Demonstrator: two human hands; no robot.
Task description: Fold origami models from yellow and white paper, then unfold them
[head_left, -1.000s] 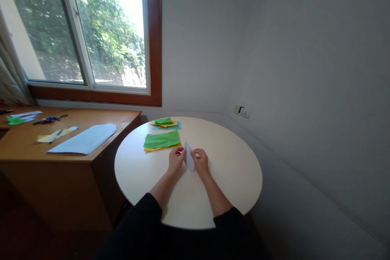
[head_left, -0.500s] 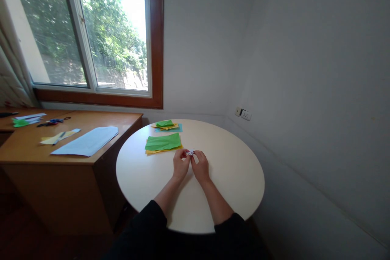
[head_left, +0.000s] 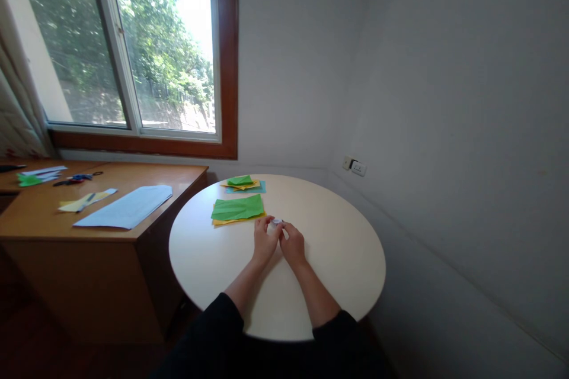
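On the round cream table my left hand and my right hand press together over a small folded white paper. Only a sliver of the paper shows between the fingertips; the rest is hidden under both hands. Just beyond my left hand lies a stack of green and yellow sheets. A smaller stack of green, yellow and blue paper sits farther back.
A wooden desk stands at the left, under the window, with a pale blue sheet, yellow paper and scissors on it. A wall socket sits low on the right wall.
The white paper stood up as a long pointed shape between my hands a second ago. Now both hands have closed over it and only a small bit shows.
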